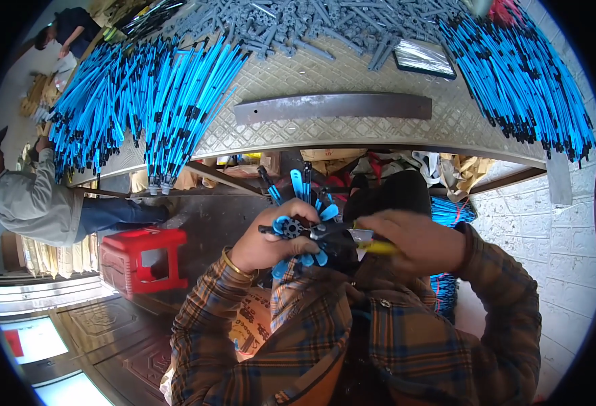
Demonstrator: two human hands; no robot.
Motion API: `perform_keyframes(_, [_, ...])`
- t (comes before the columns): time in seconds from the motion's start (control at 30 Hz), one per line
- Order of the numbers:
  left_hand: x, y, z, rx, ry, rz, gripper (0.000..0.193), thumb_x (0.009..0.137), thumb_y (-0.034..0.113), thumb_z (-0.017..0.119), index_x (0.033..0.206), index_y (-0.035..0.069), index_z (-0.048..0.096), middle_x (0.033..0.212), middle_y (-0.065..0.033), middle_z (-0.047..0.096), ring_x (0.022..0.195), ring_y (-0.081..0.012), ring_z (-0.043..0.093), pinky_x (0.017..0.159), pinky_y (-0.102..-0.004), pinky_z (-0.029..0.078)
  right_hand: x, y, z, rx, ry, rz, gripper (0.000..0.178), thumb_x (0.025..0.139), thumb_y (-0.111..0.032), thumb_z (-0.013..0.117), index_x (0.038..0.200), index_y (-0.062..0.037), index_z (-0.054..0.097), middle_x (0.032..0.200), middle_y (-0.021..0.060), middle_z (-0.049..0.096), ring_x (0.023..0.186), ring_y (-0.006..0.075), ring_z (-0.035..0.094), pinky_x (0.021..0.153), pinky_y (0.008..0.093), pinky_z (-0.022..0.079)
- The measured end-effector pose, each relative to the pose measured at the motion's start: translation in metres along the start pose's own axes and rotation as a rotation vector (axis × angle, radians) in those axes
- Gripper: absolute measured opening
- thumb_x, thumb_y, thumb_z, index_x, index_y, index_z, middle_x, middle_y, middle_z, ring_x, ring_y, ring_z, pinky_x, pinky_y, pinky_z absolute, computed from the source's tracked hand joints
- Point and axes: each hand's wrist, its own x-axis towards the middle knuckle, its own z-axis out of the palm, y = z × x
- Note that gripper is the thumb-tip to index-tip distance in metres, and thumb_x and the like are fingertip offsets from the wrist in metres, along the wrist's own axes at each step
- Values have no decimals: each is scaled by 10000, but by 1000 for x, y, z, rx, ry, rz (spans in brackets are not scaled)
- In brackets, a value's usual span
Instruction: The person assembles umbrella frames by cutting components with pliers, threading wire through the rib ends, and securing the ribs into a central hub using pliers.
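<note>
My left hand [271,240] is closed round a round black notched hub [291,228] with blue flat-ended ribs [296,181] fanning out around it. Its thumb and fingers press on the hub's sides. From the right, my right hand [423,240] grips a pair of pliers with yellow handles [377,248]. The dark jaws of the pliers touch or nearly touch the hub's edge. Motion blurs my right hand and the handles. Both hands are over my lap, in front of the table edge.
On the table [271,139] lie blue-and-black rods [176,101] at the left, more rods [521,81] at the right, a heap of grey plastic pieces [311,24] and a dark metal bar [331,108]. A red stool [142,257] stands left, near a co-worker [37,196].
</note>
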Motion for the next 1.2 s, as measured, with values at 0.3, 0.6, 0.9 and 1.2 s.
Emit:
perform_keyframes(0.3, [-2,0,-1,-2,-49,26,348,667,36,732,986,46,593,860,-44,603,779,-138,587,703,-271,457,-8,-12,6,222,-104,380,564,790,-197,570,1294,-39,373,1101,117,561,940,180,573,809,327,469])
perform_keyframes(0.6, [0,-1,-1,-10,-142,61,365,661,35,737,998,47,597,881,-44,611,790,-140,590,713,-268,459,-21,61,54,1002,-88,287,571,778,-181,600,1282,-22,383,1136,111,534,972,162,540,844,305,440])
perform_keyframes(0.9, [4,-2,-2,-59,-80,-24,373,658,63,753,996,46,596,894,-50,618,796,-134,594,712,-267,462,-2,13,21,692,-131,548,683,744,-223,662,1314,-42,333,1161,95,503,988,178,530,865,309,427])
perform_keyframes(1.2, [5,1,-5,-50,-59,-127,413,588,29,733,980,18,605,900,-66,595,821,-162,574,746,-284,458,-4,1,15,85,46,265,688,770,-276,661,1325,-64,314,1094,86,524,898,152,544,789,304,452])
